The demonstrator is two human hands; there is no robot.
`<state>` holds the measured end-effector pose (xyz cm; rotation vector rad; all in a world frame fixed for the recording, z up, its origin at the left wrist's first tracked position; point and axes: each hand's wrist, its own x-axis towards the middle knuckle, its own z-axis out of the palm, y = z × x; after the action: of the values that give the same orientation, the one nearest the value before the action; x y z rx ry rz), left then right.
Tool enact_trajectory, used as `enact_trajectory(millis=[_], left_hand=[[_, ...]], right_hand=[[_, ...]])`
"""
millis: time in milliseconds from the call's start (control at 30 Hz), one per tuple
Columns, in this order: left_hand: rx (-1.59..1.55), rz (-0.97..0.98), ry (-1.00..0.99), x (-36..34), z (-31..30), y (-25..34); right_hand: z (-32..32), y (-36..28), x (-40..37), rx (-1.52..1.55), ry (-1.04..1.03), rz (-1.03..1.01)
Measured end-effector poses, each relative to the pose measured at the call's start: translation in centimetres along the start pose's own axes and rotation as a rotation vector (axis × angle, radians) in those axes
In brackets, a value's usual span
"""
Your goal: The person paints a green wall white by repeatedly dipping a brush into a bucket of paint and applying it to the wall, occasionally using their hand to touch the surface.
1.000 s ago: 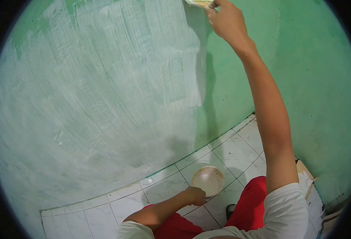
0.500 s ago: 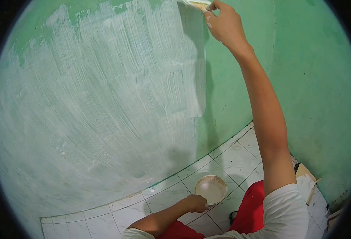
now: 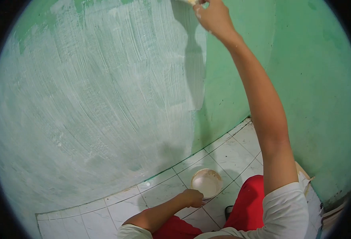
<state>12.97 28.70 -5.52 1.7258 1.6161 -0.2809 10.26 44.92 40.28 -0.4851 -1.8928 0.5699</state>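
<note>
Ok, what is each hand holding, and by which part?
The right hand grips a paintbrush by its handle; the brush is mostly cut off at the frame's top. The left hand grips the paint bowl at its near rim.

Bowl on floor, near wall base. Left hand at bowl's near rim. Right hand with brush high on wall.

The right hand is raised high, gripping a paintbrush against the green wall at the edge of its white-coated patch. The left hand is curled against the rim of a paint tub on the white tiled floor.
</note>
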Motion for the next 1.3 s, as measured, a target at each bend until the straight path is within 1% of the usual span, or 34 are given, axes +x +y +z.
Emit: enact_trajectory(millis=[33, 67, 100, 133, 167, 200, 233, 300, 333, 367, 400, 433, 467, 533, 567, 633, 700, 767, 800, 833, 867, 933, 967, 1000, 1067, 1133, 1200, 1267, 1300], left_hand=[[-0.008, -0.006, -0.017, -0.4, -0.2, 0.3], [-0.009, 0.002, -0.014, -0.7, -0.5, 0.9], [-0.019, 0.016, -0.027, -1.1, -0.9, 1.4], [-0.029, 0.022, -0.042, -1.4, -1.1, 1.4], [-0.028, 0.011, -0.049, -1.3, -0.8, 1.3], [-0.001, 0.069, 0.017, -1.0, -0.3, 1.4], [0.021, 0.129, 0.087, -0.8, 0.2, 1.6], [0.022, 0.131, 0.096, -0.7, 0.6, 1.7], [0.032, 0.142, 0.101, -0.6, 0.8, 1.8], [0.027, 0.146, 0.103, -1.1, 0.3, 2.1], [0.019, 0.103, 0.050, -2.1, -0.7, 2.5], [0.015, 0.062, -0.002, -2.7, -1.4, 2.7], [0.023, 0.075, -0.004, -2.9, -1.5, 2.5], [0.024, 0.043, -0.013, -2.6, -1.5, 2.7], [0.041, 0.064, -0.026, -2.2, -1.3, 2.9], [0.030, 0.090, 0.060, -1.9, -0.4, 2.3], [0.004, 0.055, 0.064, -2.7, -0.8, 2.5], [-0.030, 0.016, 0.082, -3.4, -0.6, 2.2], [-0.023, 0.022, 0.096, -3.3, -0.6, 2.2], [-0.005, 0.051, 0.097, -3.2, -0.5, 2.5], [0.013, 0.075, 0.085, -3.2, -0.4, 2.6], [0.015, 0.095, 0.058, -3.1, -0.4, 2.9], [0.043, 0.132, 0.040, -2.8, -0.6, 3.4], [0.019, 0.120, 0.042, -2.9, -0.5, 3.4], [-0.048, 0.046, 0.044, -3.5, 0.0, 3.2], [0.010, 0.023, 0.027, -3.3, -0.5, 3.4], [0.014, 0.010, 0.015, -3.2, -0.6, 3.4], [0.036, 0.016, -0.001, -2.6, -0.8, 3.6], [0.031, 0.000, -0.011, -2.4, -0.7, 3.5]], right_hand=[[1.2, 1.8, 0.3, -0.011, -0.004, -0.008], [3.3, 5.6, 1.0, -0.064, 0.049, -0.244], [4.1, 7.9, 1.4, -0.112, 0.106, -0.479], [3.5, 8.2, 0.7, -0.107, 0.113, -0.477], [2.9, 8.5, -0.9, -0.141, 0.049, -0.430], [2.4, 8.2, -2.3, -0.173, -0.020, -0.381], [1.3, 7.5, -2.6, -0.164, -0.028, -0.378], [-1.1, 4.6, -2.7, -0.211, -0.106, -0.196], [-0.7, 4.4, -1.9, -0.211, -0.113, -0.196], [0.0, 4.1, -0.2, -0.285, 0.012, -0.270], [0.4, 3.1, 0.6, -0.359, 0.142, -0.345], [0.9, 2.3, 1.2, -0.243, 0.110, -0.297], [1.6, 0.8, 1.1, -0.132, 0.082, -0.244], [3.0, -0.3, 0.3, -0.153, 0.003, -0.220], [3.8, 1.0, -0.1, -0.177, 0.017, -0.206], [7.6, 5.1, -1.3, -0.178, 0.095, -0.423], [8.7, 8.6, -3.8, -0.133, 0.078, -0.463], [8.0, 9.1, -7.1, -0.090, -0.085, -0.286], [7.8, 9.9, -8.3, -0.103, -0.129, -0.264], [7.2, 10.9, -9.5, -0.139, -0.165, -0.228], [6.1, 10.9, -10.5, -0.164, -0.150, -0.214], [3.3, 10.6, -12.0, -0.155, -0.314, -0.007], [2.0, 11.2, -11.9, -0.164, -0.335, -0.007], [0.9, 11.8, -11.4, -0.176, -0.325, 0.003], [0.5, 12.2, -9.6, -0.145, -0.142, -0.195], [0.3, 10.8, -6.2, -0.114, -0.049, -0.212], [0.7, 10.6, -2.4, -0.082, 0.144, -0.361], [1.4, 8.5, -1.2, -0.105, 0.260, -0.235], [2.2, 9.4, -0.3, -0.111, 0.274, -0.226]])
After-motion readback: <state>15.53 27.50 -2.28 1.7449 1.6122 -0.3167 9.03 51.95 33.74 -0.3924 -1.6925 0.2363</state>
